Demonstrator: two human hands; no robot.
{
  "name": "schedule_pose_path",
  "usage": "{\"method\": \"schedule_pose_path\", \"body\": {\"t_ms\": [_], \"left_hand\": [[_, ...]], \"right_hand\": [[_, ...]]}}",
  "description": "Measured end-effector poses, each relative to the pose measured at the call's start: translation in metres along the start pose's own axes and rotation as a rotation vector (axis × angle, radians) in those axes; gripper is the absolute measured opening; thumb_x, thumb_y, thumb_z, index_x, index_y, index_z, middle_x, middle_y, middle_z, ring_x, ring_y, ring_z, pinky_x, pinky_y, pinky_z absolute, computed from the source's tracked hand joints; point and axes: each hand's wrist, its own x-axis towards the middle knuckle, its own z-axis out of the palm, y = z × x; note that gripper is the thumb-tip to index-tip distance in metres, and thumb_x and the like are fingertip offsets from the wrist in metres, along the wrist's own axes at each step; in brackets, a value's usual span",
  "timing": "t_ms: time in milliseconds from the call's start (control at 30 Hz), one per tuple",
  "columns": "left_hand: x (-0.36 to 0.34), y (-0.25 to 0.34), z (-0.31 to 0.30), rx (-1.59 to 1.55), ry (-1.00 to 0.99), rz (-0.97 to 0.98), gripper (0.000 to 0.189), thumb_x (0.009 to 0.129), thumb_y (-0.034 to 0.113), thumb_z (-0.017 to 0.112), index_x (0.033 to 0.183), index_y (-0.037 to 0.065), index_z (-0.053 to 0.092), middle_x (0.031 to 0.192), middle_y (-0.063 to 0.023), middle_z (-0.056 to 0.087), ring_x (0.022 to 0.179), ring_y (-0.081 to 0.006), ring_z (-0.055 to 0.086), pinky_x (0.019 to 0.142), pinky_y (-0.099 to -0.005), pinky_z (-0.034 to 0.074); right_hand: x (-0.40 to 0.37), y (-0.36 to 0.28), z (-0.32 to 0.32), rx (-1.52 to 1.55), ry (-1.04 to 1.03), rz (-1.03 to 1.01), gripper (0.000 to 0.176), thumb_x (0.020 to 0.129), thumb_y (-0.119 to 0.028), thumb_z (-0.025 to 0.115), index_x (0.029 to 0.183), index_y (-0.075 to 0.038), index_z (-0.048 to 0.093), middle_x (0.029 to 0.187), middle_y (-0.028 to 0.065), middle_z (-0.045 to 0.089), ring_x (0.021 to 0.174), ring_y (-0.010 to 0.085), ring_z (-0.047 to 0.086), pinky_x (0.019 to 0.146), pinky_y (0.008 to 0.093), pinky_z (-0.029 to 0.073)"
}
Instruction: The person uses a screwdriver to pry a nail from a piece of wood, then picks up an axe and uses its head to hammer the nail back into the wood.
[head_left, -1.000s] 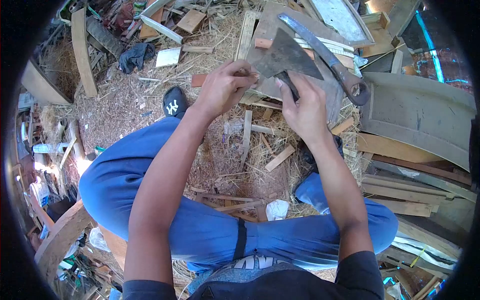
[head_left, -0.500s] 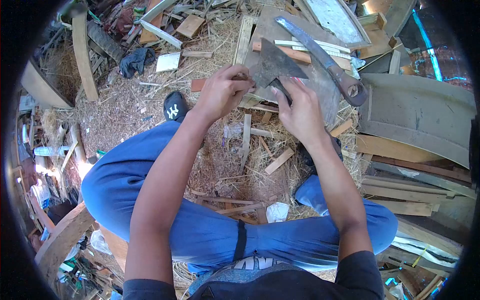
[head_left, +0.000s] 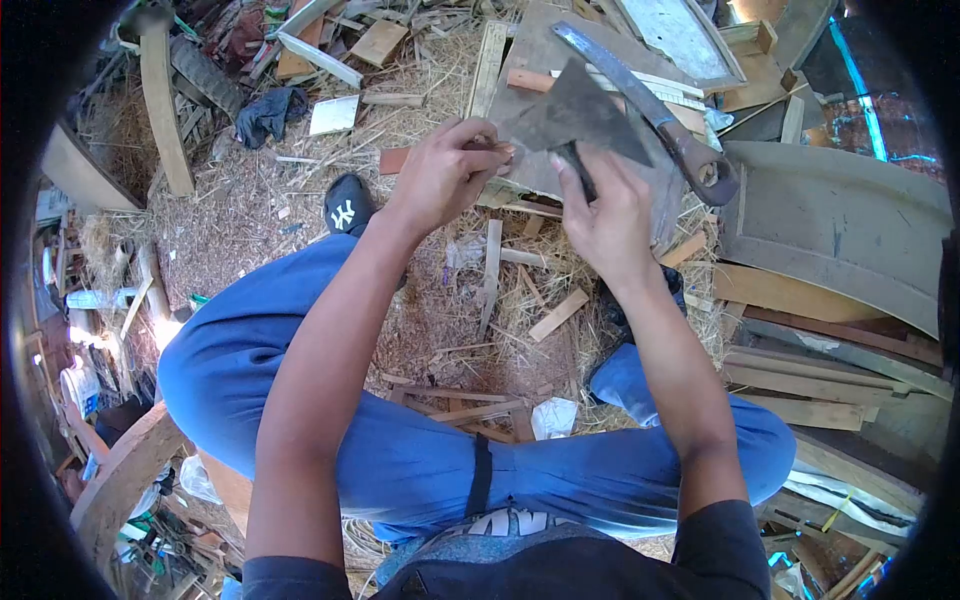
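My right hand (head_left: 605,205) is closed around the short black handle (head_left: 575,170) of a tool with a broad, dark, triangular metal blade (head_left: 580,115). The blade fans out beyond the fingers, over a board-topped wooden bench (head_left: 540,35). My left hand (head_left: 445,170) pinches a small light-brown piece of wood (head_left: 505,152) between thumb and fingers, left of the blade and near the bench's front edge. Most of that piece is hidden by the fingers. On the bench a handsaw (head_left: 640,100) lies diagonally behind the blade, with its handle toward the right.
Pale wooden strips (head_left: 660,90) lie on the bench under the saw. A panelled board (head_left: 830,205) and stacked planks (head_left: 800,375) fill the right side. Wood offcuts (head_left: 560,315) and straw cover the ground between my feet. A dark cloth (head_left: 270,115) lies at the upper left.
The triangular blade has swung upward and to the right, away from my left hand, as my right hand turned. My left hand has shifted only slightly and still pinches the small piece.
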Motion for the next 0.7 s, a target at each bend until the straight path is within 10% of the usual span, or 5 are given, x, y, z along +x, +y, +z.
{"method": "schedule_pose_path", "body": {"t_ms": [700], "left_hand": [[0.002, -0.002, -0.001, -0.008, -0.022, 0.01, 0.024, 0.081, 0.001, 0.08, 0.103, 0.009, 0.084, 0.119, -0.0088, 0.071, 0.103, -0.0292, 0.069, 0.09, -0.0413, 0.059]], "right_hand": [[-0.003, -0.001, 0.003, -0.09, -0.074, -0.007, 0.015, 0.093, -0.01, 0.073, 0.107, -0.003, 0.074, 0.09, 0.0186, 0.074, 0.083, 0.0403, 0.073, 0.072, 0.0494, 0.059]]}}
